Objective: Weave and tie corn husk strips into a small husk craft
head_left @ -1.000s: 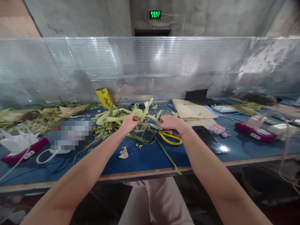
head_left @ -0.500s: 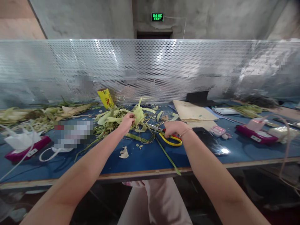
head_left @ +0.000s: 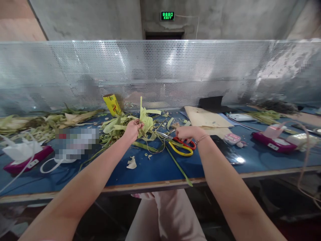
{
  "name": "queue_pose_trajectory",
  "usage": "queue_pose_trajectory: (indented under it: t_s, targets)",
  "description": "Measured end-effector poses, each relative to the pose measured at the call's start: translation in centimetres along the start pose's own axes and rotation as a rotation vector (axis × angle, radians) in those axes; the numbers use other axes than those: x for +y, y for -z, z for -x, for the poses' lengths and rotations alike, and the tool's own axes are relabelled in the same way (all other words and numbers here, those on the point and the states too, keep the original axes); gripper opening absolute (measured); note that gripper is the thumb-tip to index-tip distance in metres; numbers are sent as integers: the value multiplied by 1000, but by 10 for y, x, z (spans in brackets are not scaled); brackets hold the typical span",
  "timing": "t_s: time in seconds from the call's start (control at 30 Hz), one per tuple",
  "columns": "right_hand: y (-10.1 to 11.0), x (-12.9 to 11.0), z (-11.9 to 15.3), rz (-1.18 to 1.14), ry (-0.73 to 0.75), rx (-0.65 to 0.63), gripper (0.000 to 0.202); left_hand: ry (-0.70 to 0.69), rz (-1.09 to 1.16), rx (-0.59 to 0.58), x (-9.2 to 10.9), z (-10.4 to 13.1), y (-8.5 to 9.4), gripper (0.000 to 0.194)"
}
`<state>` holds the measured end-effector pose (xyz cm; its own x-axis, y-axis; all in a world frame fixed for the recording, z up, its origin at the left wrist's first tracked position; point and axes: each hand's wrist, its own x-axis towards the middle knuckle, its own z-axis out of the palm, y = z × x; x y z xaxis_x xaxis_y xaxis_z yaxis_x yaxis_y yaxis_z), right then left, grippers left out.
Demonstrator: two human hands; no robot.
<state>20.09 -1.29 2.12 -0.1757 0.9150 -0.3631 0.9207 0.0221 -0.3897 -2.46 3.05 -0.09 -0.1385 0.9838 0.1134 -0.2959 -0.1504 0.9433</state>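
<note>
My left hand [head_left: 132,130] is closed, its fingertips pinching a bundle of pale green corn husk [head_left: 146,122] whose strips stick up and to the right. Beneath and left of it spreads a heap of husk scraps [head_left: 112,129]. Large scissors [head_left: 181,149] with red and yellow handles lie on the blue table, blades pointing left toward the husk. My right hand [head_left: 185,133] is just behind the red handle, fingers loosely bent and partly hidden; it does not appear to grip the scissors. A long green strip [head_left: 179,167] runs toward the table's front edge.
A yellow tube [head_left: 112,104] stands behind the heap, before a perforated metal screen [head_left: 160,73]. To the right are brown paper [head_left: 208,117], a dark phone [head_left: 227,150], a pink case [head_left: 232,139] and a purple power strip [head_left: 274,143]. Another power strip [head_left: 27,160] with cables sits left.
My left hand and the husk have shifted slightly left, and the husk has turned. My right hand has lifted back from the scissors, exposing more of the red handle; the scissors stay in place.
</note>
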Motion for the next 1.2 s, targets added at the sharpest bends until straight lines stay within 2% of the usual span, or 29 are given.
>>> queue_pose_trajectory:
  t_s: [0.13, 0.33, 0.5, 0.7, 0.77, 0.87, 1.0, 1.1, 1.2]
  targets:
    - [3, 3, -2, 98, 18, -59, 16, -13, -6, 14, 1, 2, -2, 20]
    - [3, -1, 1, 157, 74, -98, 20, 2, 12, -3, 0, 5, -4, 21]
    - [-3, -8, 1, 385, 100, -42, 18, 4, 13, -4, -1, 4, -4, 22]
    - [-10, -8, -5, 395, 96, 20, 13, -18, 11, -20, -1, 5, -3, 19]
    - [-9, -6, -8, 378, 81, 81, 18, -28, 10, -18, -1, 5, -2, 18]
    - [-4, -1, -9, 368, 75, 241, 28, -41, 16, 7, -1, 4, -2, 19]
    - [1, 5, -9, 317, 10, 444, 28, -45, 30, 21, 0, 5, -2, 19]
    - [3, 8, -11, 172, -79, 656, 34, -3, 89, 22, 3, 6, -3, 18]
    - [5, 11, -15, -13, -68, 810, 34, 75, 176, 53, 6, 7, -1, 18]
